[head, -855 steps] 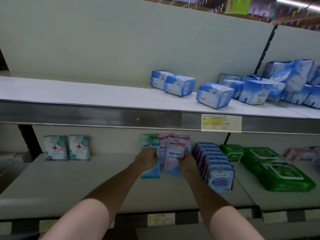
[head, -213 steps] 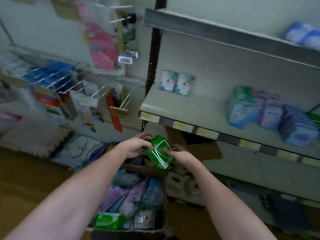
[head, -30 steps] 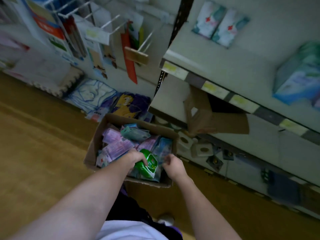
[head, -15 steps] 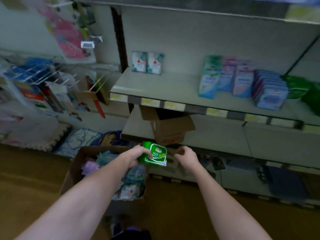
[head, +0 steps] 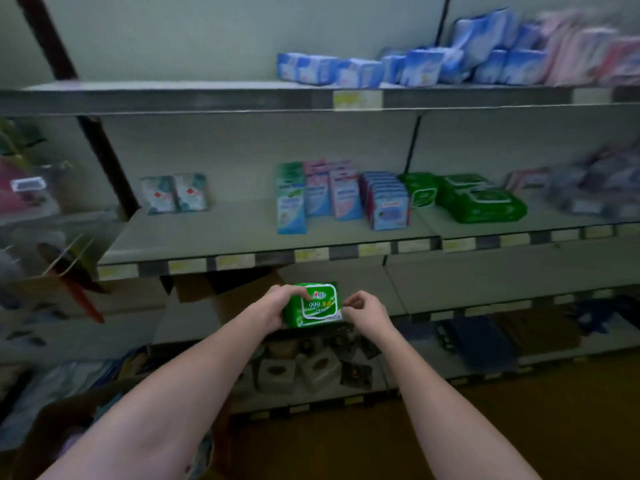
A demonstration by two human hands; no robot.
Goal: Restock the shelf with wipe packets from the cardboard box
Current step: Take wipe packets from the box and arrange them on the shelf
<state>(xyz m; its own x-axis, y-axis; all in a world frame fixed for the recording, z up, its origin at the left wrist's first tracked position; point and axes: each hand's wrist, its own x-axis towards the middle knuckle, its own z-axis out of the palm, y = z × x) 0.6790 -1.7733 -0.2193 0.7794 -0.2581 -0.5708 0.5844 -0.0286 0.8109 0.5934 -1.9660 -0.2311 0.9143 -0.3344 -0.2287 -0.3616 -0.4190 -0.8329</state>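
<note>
Cardboard box [head: 65, 420], lower left: cut off by frame edge, contents hidden. Centre: green wipe packet [head: 317, 305], left hand [head: 277, 304] curled round its left edge; right hand [head: 363, 310] pinches right corner. Mid shelf [head: 225, 230] beyond: stocked packets blurred, labels unreadable.

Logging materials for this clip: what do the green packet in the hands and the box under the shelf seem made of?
Green packet: likely soft plastic film, glossy, printed white label. Box: brown cardboard, matte, flaps folded open.
</note>
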